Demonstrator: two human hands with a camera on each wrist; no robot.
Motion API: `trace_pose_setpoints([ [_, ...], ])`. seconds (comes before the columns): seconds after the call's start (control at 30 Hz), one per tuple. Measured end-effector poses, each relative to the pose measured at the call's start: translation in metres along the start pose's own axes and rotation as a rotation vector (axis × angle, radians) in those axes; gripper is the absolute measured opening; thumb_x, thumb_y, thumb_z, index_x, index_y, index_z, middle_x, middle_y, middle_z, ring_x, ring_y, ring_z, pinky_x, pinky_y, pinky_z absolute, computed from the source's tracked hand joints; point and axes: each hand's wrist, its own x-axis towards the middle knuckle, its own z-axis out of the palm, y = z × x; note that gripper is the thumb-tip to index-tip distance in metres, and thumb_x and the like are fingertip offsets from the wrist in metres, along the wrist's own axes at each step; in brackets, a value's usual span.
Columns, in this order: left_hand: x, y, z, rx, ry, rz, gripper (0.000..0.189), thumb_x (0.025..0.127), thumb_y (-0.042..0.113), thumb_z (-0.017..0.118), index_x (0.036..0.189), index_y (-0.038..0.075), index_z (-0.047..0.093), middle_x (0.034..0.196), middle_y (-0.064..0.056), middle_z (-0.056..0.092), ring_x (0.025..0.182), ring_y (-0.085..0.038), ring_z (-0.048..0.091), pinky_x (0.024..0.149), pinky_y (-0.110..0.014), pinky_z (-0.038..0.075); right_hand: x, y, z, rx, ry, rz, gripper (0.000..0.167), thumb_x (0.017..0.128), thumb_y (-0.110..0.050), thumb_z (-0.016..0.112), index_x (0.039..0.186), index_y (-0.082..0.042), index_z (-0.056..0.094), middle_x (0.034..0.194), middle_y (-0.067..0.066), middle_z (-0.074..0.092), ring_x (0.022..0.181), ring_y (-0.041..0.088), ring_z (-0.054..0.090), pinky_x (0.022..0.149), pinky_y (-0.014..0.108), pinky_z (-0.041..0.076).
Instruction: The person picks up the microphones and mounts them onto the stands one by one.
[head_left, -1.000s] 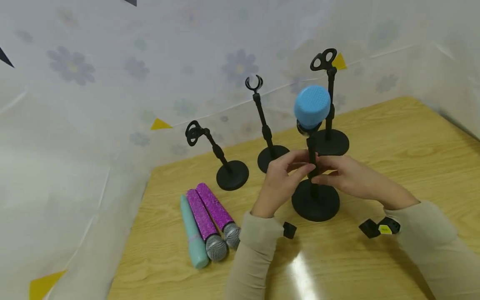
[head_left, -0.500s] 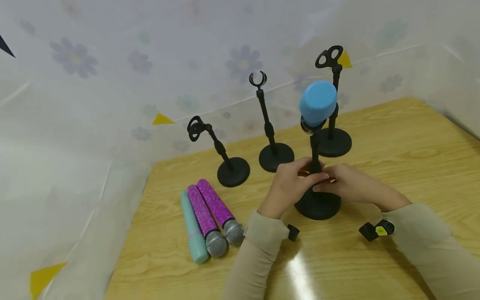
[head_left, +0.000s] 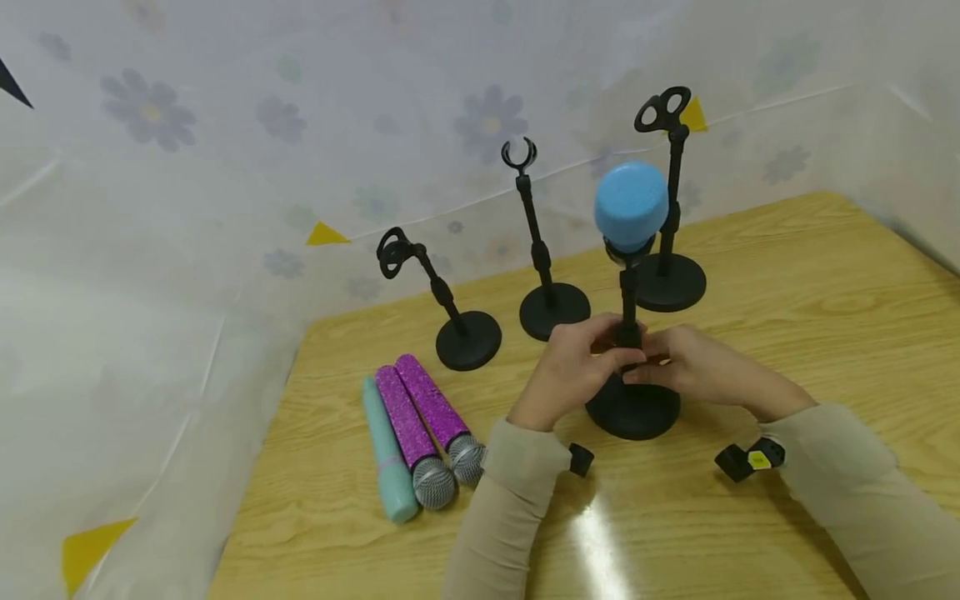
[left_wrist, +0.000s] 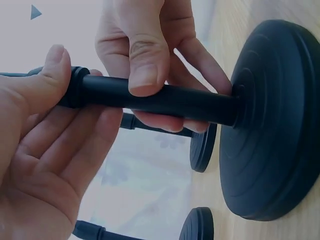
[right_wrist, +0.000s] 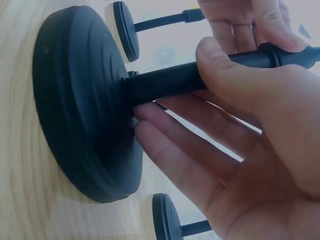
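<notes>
A black microphone stand (head_left: 628,300) stands upright in front of the person. In its clip sits a light blue microphone (head_left: 630,204), rounded end toward the head camera. My left hand (head_left: 573,367) pinches the stand's collar (left_wrist: 75,87) between thumb and fingers. Just below it, my right hand (head_left: 693,367) holds the lower pole (right_wrist: 165,82), thumb on one side and fingers on the other. The round base (left_wrist: 270,120) rests on the table, close to the right fingertips.
Three more black stands, a left one (head_left: 468,340), a middle one (head_left: 555,311) and a right one (head_left: 671,282), line the back of the wooden table (head_left: 315,542). Two glittery purple microphones (head_left: 431,400) and a teal one (head_left: 390,458) lie at the left. A flowered sheet (head_left: 187,250) hangs behind.
Both hands have slid a little lower on the pole, so the collar now shows above them in the head view. The blue microphone has turned slightly.
</notes>
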Motion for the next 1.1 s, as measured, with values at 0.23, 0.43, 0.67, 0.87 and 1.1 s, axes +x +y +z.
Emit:
trace_pose_setpoints([
  [0.23, -0.001, -0.001, 0.003, 0.039, 0.052, 0.038, 0.031, 0.093, 0.023, 0.073, 0.12, 0.01, 0.068, 0.109, -0.006, 0.076, 0.097, -0.006, 0.074, 0.082, -0.008, 0.054, -0.001, 0.002, 0.001, -0.038, 0.04, 0.032, 0.016, 0.092, -0.019, 0.073, 0.107, -0.016, 0.078, 0.104, -0.001, 0.078, 0.086, 0.0, 0.07, 0.072, 0.022, 0.057],
  [0.43, 0.0, 0.003, 0.005, 0.067, 0.062, -0.016, 0.032, 0.091, 0.024, 0.074, 0.12, 0.011, 0.067, 0.11, -0.004, 0.076, 0.097, -0.004, 0.073, 0.078, -0.006, 0.054, -0.001, 0.001, 0.001, -0.064, 0.061, 0.021, 0.014, 0.09, -0.02, 0.075, 0.103, -0.014, 0.079, 0.098, 0.0, 0.079, 0.078, -0.001, 0.068, 0.065, 0.021, 0.054],
  [0.67, 0.002, 0.006, 0.012, 0.111, 0.151, -0.048, 0.031, 0.089, 0.03, 0.077, 0.106, 0.011, 0.06, 0.102, -0.003, 0.073, 0.094, -0.007, 0.073, 0.074, -0.004, 0.052, -0.001, -0.002, 0.004, -0.092, 0.09, 0.088, 0.017, 0.091, -0.022, 0.075, 0.101, -0.009, 0.079, 0.077, -0.004, 0.075, 0.062, 0.001, 0.06, 0.057, 0.02, 0.046],
  [0.87, 0.004, 0.006, 0.009, 0.014, 0.086, -0.128, 0.036, 0.089, 0.032, 0.075, 0.114, 0.013, 0.059, 0.106, -0.001, 0.07, 0.098, -0.004, 0.068, 0.079, -0.008, 0.055, 0.0, -0.002, 0.005, -0.089, 0.091, 0.121, 0.016, 0.091, -0.026, 0.075, 0.097, -0.012, 0.079, 0.077, -0.004, 0.075, 0.061, 0.005, 0.06, 0.057, 0.02, 0.044],
  [1.1, 0.003, 0.006, -0.003, -0.143, -0.049, -0.131, 0.041, 0.097, 0.017, 0.066, 0.137, 0.017, 0.057, 0.133, 0.001, 0.065, 0.122, -0.008, 0.062, 0.093, -0.016, 0.055, 0.002, -0.002, 0.003, -0.081, 0.066, 0.119, 0.016, 0.09, -0.023, 0.076, 0.1, -0.011, 0.079, 0.089, -0.002, 0.078, 0.07, 0.006, 0.065, 0.061, 0.02, 0.05],
])
